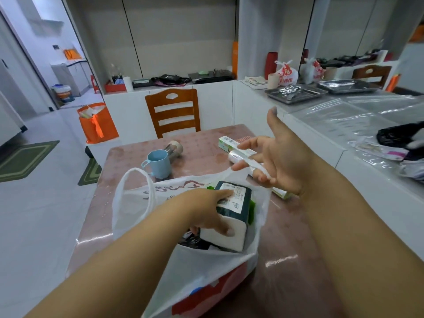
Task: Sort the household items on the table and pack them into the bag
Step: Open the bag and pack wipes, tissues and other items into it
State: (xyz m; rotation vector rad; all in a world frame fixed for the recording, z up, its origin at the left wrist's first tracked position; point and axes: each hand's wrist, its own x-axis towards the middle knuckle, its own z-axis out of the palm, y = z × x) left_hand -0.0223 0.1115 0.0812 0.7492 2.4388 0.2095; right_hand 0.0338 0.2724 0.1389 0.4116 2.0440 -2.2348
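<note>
Packing is under way: your left hand (206, 210) grips the tissue pack (229, 214), fingers (223, 194) curled over its top and thumb on its white face, as it sits partly inside the mouth of the white plastic bag (142, 203) on the tabletop (298, 237). Dark items already lie beneath the pack in the bag. Your right hand (275, 161) hangs above the bag's far edge with fingers spread and one bag handle (257, 165) looped over them, holding the mouth wide.

Still waiting on the tabletop are a blue mug (159, 164) just beyond the bag, a glass jar (174, 149) lying on its side behind it, and a long green-and-white box (229, 143) with a film roll (238, 157) near your right hand.

Judging from this, the step in hand is seating the tissue pack. Next you likely need to push it down flat, let go, and reach for the mug while your right hand holds the handle up.
</note>
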